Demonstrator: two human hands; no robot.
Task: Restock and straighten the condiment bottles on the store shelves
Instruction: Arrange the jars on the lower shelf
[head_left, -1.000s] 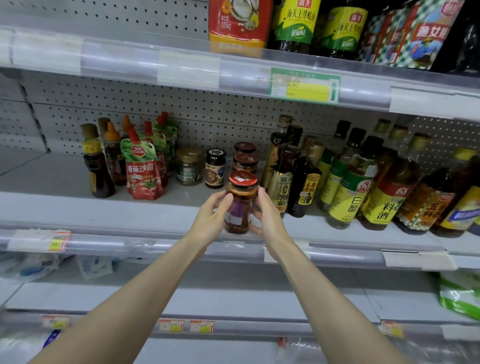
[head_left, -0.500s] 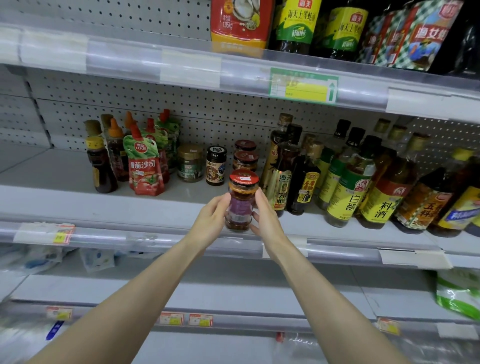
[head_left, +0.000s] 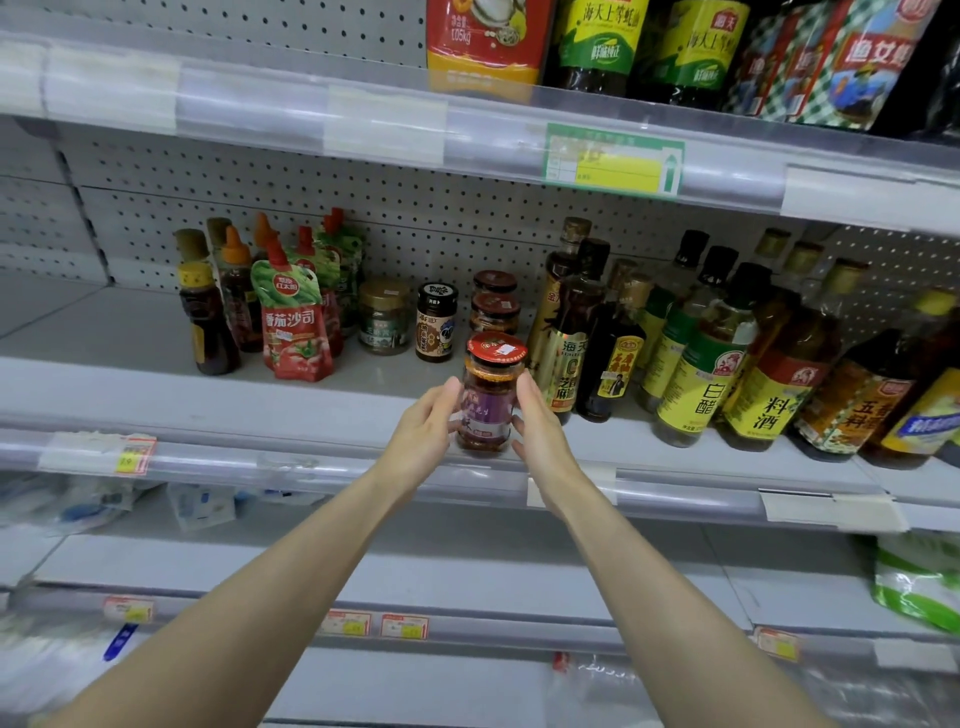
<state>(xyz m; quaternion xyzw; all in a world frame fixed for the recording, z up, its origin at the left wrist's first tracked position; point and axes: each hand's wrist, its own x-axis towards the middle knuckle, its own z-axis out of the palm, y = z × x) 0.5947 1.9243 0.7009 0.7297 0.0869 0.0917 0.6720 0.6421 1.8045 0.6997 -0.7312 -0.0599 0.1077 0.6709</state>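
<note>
Both hands grip one red-lidded jar (head_left: 491, 400): the left hand (head_left: 421, 436) curls round its left side and the right hand (head_left: 540, 431) clasps its right. The jar is upright at the front edge of the middle shelf (head_left: 156, 395). Two similar jars (head_left: 493, 312) stand behind it, a ketchup pouch (head_left: 296, 322) further left, and a tall dark bottle (head_left: 569, 353) just to its right.

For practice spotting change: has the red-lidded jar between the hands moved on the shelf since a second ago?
No. The jar still stands near the shelf's front edge, in line with the small jars behind it, just left of the dark bottle.
</note>
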